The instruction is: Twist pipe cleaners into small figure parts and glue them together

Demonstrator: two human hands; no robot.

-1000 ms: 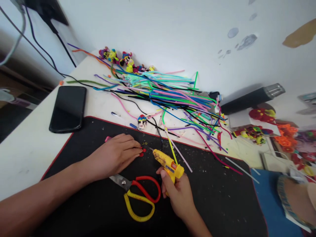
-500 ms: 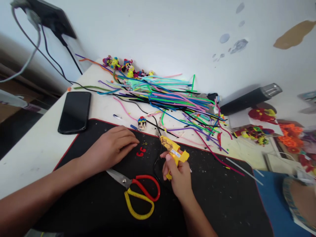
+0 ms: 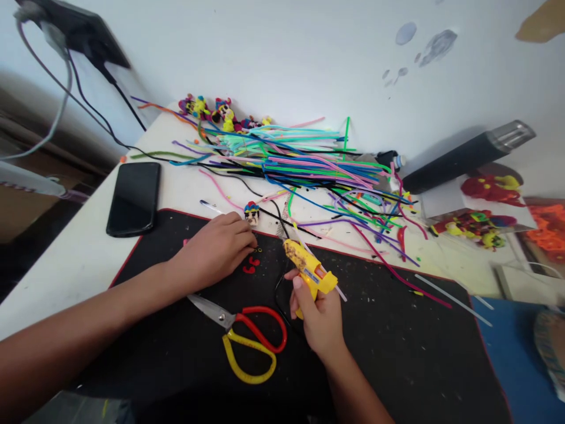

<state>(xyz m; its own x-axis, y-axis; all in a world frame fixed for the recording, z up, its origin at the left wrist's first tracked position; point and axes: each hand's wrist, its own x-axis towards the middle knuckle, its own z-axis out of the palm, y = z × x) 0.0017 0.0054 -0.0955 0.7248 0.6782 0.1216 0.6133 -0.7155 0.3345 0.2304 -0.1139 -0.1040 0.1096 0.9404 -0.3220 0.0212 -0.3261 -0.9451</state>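
My right hand (image 3: 322,318) is wrapped round a yellow glue gun (image 3: 309,271), its nozzle pointing up and left, over the black mat (image 3: 397,353). Bent and held together, the fingers of my left hand (image 3: 223,244) hover or rest at the mat's back edge; what is under their tips is hidden. Just beyond them stands a small doll head (image 3: 252,213) with a red and blue hat. Two small curled red pieces (image 3: 251,265) and tiny yellow rings (image 3: 258,250) lie beside that hand. Scissors (image 3: 247,333) with red and yellow handles lie below, blades towards my left wrist.
A large heap of coloured pipe cleaners (image 3: 309,171) spreads along the wall. A phone (image 3: 133,199) lies at the left. Finished dolls (image 3: 225,112) sit at the back. A dark flask (image 3: 468,156) lies at the right, near a white box (image 3: 445,203). Clear glue sticks (image 3: 454,300) lie at the mat's right edge.
My left hand has moved forward and right, close to the doll head, covering the small blue piece beside it. My right hand still holds the glue gun, almost unmoved. The view has shifted slightly.
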